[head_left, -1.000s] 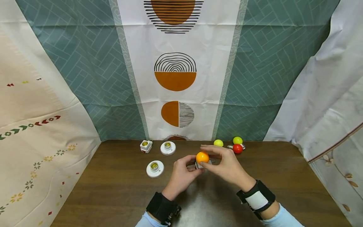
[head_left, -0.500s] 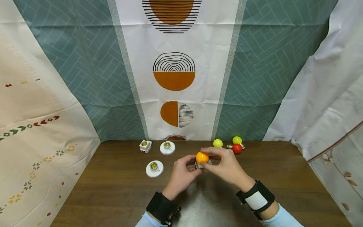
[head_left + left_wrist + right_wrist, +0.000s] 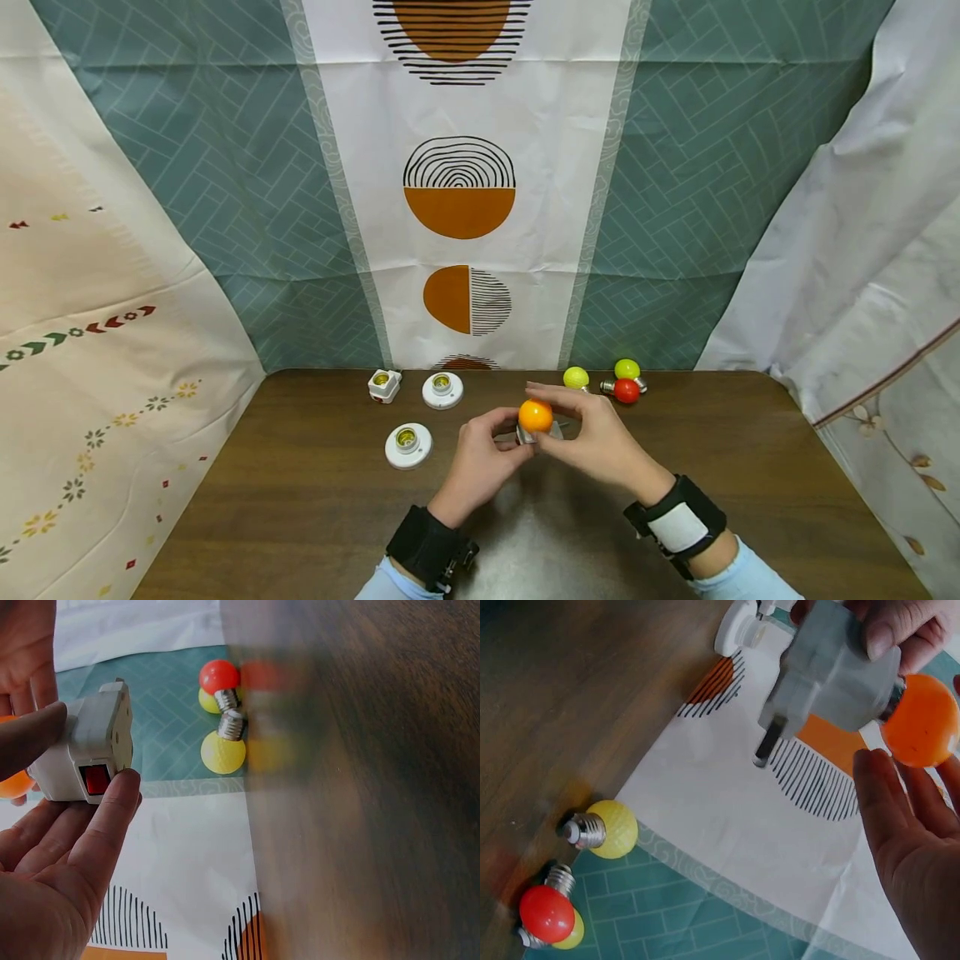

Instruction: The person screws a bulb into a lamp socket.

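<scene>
Clamping white socket point(image 3: 66, 766) in left hand point(image 3: 483, 462), likely for steadiness; framing orange bulb point(image 3: 536, 416) from 4 o'clock with right hand point(image 3: 592, 435) fingers apart.

Head view's pretty bright and even, with soft shadow on the tabletop point(image 3: 315, 508) nearside of the orange bulb point(image 3: 536, 416) and a hazy glare patch even nearer the camera. Both wrist views run dimmer and kinda soft; the left one has smeary red and yellow reflections right of that bulb.
</scene>
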{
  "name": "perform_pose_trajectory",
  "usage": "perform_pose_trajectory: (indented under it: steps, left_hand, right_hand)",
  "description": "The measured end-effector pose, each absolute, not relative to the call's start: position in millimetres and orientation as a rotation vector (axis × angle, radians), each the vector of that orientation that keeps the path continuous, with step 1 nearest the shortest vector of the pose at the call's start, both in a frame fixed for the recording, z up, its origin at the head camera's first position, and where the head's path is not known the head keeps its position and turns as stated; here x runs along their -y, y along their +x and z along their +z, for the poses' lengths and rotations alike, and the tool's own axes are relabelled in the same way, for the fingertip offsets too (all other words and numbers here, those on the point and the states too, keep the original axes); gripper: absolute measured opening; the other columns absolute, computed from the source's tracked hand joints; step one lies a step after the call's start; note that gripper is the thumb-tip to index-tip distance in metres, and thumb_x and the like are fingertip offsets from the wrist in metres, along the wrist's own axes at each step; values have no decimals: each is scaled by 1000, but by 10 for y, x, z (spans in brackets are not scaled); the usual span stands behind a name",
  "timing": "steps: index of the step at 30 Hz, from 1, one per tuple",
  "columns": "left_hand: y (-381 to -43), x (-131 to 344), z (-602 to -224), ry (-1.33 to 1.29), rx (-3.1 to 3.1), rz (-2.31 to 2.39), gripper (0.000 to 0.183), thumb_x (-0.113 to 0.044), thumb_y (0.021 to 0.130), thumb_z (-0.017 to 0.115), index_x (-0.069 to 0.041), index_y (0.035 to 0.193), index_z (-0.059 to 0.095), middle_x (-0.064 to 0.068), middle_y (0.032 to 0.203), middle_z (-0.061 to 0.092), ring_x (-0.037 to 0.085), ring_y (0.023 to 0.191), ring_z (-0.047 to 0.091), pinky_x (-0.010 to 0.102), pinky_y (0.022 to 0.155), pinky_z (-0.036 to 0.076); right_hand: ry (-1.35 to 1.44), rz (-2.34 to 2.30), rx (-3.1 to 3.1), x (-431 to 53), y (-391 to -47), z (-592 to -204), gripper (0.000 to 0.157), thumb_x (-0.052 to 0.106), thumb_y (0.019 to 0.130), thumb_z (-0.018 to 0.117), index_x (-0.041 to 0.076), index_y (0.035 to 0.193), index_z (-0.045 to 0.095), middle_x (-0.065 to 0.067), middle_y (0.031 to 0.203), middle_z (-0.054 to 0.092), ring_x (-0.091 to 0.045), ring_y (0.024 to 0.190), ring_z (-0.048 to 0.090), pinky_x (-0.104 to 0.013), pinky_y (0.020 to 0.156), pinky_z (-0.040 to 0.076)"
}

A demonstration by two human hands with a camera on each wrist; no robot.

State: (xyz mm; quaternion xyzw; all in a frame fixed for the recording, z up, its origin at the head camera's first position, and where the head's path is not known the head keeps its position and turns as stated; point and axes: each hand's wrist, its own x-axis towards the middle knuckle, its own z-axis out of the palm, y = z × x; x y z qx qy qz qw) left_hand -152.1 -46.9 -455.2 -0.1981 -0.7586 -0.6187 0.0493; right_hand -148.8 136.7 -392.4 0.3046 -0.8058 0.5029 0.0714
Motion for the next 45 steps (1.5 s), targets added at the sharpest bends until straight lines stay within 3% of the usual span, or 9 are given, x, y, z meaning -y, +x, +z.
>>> perform_pose_trajectory:
  steps: [4, 11, 19, 23, 30, 35, 39, 45]
  left_hand:
    - [-1523, 466, -4547, -587, 2331, -1891, 39, -11, 76, 75, -12, 112, 62, -2, 107, 62, 12, 96, 60, 32, 73, 50]
    - [-1523, 464, -4544, -580, 2314, -1926, 41, -10, 74, 76, -13, 113, 62, -2, 107, 62, 13, 96, 60, 33, 74, 50]
    - [-1484, 466, -4574, -554, 2303, -1983, 46, -7, 71, 78, -9, 114, 61, 2, 104, 63, 15, 90, 63, 29, 71, 50]
    - [-1471, 459, -4593, -534, 2295, -1982, 44, -8, 72, 78, -11, 113, 62, 1, 103, 63, 16, 89, 63, 28, 71, 50]
    - [-1462, 465, -4614, -515, 2291, -1945, 42, -12, 72, 79, -16, 111, 63, -1, 103, 63, 19, 91, 62, 28, 71, 50]
    - [-1457, 482, -4623, -531, 2289, -1953, 43, -16, 73, 79, -14, 112, 62, 0, 104, 63, 17, 91, 63, 29, 71, 50]
    - [-1478, 482, -4615, -556, 2280, -1946, 44, -17, 72, 79, -13, 113, 62, -1, 103, 63, 15, 91, 62, 29, 72, 50]
    - [-1505, 472, -4590, -576, 2268, -1942, 43, -14, 72, 79, -15, 112, 62, -2, 103, 63, 14, 91, 62, 30, 73, 50]
  right_hand:
    - [919, 1536, 2416, -1308, -1401, -3784, 49, -2, 74, 71, 7, 120, 60, 0, 124, 56, -18, 110, 53, -36, 86, 45]
    - [850, 1549, 2425, -1282, -1351, -3691, 44, -2, 73, 73, 3, 116, 62, -5, 115, 61, -21, 102, 57, -37, 82, 48]
    - [797, 1542, 2385, -1345, -1521, -4062, 46, 18, 73, 79, 21, 116, 63, 6, 111, 62, -10, 98, 58, -28, 77, 48]
    - [778, 1514, 2370, -1344, -1521, -4095, 43, 22, 72, 80, 25, 112, 65, 8, 107, 63, -10, 95, 59, -29, 75, 50]
    - [743, 1502, 2372, -1336, -1507, -4100, 43, 26, 70, 81, 24, 110, 65, 9, 104, 63, -9, 92, 60, -35, 74, 51]
    - [821, 1501, 2399, -1349, -1509, -4094, 51, 29, 72, 80, 21, 119, 61, 5, 120, 58, -10, 105, 55, -30, 80, 48]
    - [877, 1484, 2419, -1351, -1504, -4049, 53, 20, 75, 77, 17, 125, 58, 3, 128, 54, -11, 111, 52, -30, 83, 46]
    - [867, 1550, 2412, -1311, -1456, -3911, 49, 1, 74, 73, 8, 121, 59, 1, 119, 58, -16, 106, 56, -33, 82, 47]
